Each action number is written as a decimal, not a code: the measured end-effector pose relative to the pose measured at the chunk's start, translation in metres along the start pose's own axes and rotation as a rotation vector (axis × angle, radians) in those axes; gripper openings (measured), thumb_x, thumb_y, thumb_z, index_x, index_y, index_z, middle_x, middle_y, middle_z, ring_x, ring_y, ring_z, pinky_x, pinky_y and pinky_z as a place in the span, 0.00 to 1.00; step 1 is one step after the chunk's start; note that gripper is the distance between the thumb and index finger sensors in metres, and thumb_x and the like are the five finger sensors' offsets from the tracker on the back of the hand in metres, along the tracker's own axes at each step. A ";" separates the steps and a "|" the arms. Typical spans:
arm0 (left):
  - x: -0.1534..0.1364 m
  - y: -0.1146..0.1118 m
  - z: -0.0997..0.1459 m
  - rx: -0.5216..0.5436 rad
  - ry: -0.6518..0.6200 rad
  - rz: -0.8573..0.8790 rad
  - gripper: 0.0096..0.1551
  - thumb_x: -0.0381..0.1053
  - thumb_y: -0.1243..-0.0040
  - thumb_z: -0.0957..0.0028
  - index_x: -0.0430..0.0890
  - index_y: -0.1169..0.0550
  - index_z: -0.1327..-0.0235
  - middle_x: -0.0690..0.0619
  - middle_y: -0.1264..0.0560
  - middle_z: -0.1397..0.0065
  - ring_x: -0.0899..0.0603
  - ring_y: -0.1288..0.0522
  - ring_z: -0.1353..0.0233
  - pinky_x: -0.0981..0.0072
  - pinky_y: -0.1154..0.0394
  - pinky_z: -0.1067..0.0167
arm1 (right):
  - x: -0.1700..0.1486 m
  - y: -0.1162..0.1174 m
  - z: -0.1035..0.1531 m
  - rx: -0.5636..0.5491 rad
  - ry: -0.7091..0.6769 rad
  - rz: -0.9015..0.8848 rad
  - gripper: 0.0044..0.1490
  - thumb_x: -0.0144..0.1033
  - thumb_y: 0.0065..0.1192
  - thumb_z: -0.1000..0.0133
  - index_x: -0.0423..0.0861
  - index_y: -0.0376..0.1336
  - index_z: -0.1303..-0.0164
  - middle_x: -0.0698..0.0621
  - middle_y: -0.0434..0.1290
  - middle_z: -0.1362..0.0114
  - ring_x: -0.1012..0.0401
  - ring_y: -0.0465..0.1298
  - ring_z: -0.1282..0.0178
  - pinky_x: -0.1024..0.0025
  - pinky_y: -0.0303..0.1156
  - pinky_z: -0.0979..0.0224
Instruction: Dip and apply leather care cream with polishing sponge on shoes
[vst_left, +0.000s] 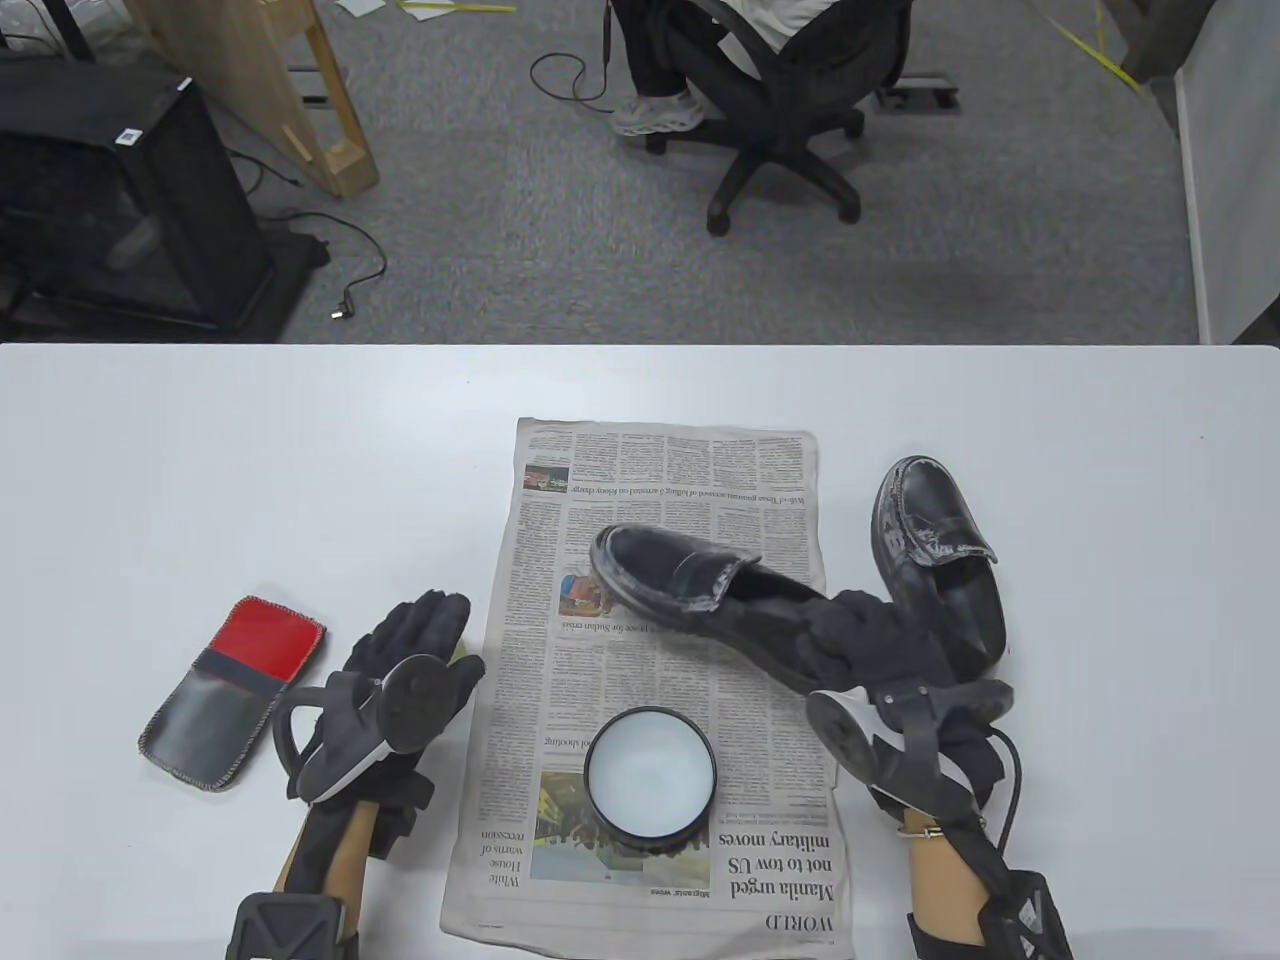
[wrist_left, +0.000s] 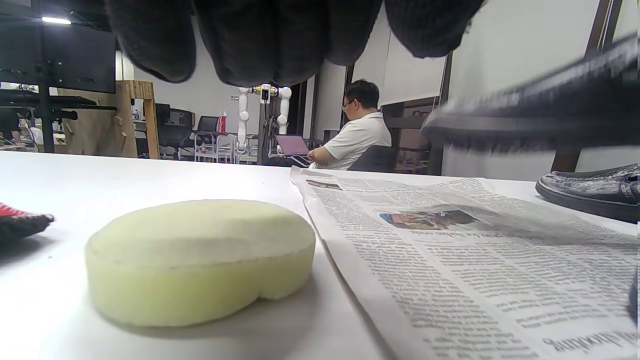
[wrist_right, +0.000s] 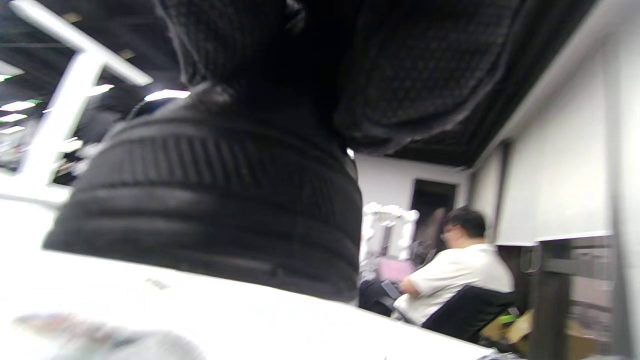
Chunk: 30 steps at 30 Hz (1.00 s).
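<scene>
Right hand (vst_left: 880, 640) grips a lifted shoe (vst_left: 700, 590) over newspaper (vst_left: 660, 480); left hand (vst_left: 420, 640), fingers straight, hovers above the sponge (wrist_left: 200, 260), ready for cream (vst_left: 650, 770).

Pale yellow sponge (wrist_left: 200, 260), black shoes (vst_left: 700, 585), red-and-grey pouch (vst_left: 235, 690)

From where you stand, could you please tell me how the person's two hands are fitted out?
Both the left hand and right hand wear black knitted sensor gloves, each with a black-and-white disc-headed tracker strapped on its back. Black strapped cuffs sit on both forearms. A black cable loops beside the right wrist.
</scene>
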<state>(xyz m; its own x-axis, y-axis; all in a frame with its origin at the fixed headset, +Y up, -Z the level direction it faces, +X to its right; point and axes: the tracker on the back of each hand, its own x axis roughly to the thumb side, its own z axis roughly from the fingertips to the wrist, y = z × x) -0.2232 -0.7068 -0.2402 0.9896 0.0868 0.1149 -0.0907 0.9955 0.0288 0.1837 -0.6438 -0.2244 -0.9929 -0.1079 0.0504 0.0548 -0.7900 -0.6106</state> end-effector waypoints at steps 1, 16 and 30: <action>0.000 0.000 0.000 0.001 -0.001 0.000 0.37 0.62 0.49 0.38 0.52 0.38 0.15 0.47 0.36 0.12 0.38 0.35 0.17 0.38 0.35 0.25 | -0.010 -0.005 0.000 -0.026 0.061 -0.005 0.24 0.53 0.59 0.45 0.59 0.69 0.41 0.53 0.80 0.41 0.60 0.84 0.53 0.75 0.84 0.49; 0.002 -0.002 0.000 -0.003 -0.005 0.004 0.37 0.62 0.49 0.38 0.52 0.38 0.15 0.47 0.35 0.12 0.38 0.35 0.17 0.38 0.35 0.24 | -0.139 0.039 0.040 0.111 0.708 0.270 0.25 0.43 0.60 0.40 0.50 0.68 0.34 0.44 0.77 0.37 0.54 0.83 0.49 0.70 0.84 0.47; 0.022 -0.003 0.004 -0.083 -0.235 0.256 0.49 0.69 0.49 0.41 0.46 0.42 0.11 0.41 0.40 0.10 0.33 0.39 0.16 0.34 0.37 0.25 | -0.137 0.080 0.046 0.482 0.681 -0.083 0.31 0.40 0.53 0.35 0.48 0.58 0.20 0.36 0.68 0.23 0.45 0.77 0.33 0.56 0.78 0.34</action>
<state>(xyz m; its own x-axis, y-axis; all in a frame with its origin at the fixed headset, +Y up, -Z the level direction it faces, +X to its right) -0.2016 -0.7079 -0.2343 0.8824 0.3322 0.3331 -0.3135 0.9432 -0.1100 0.3288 -0.7201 -0.2438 -0.8341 0.2281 -0.5023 -0.1361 -0.9675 -0.2132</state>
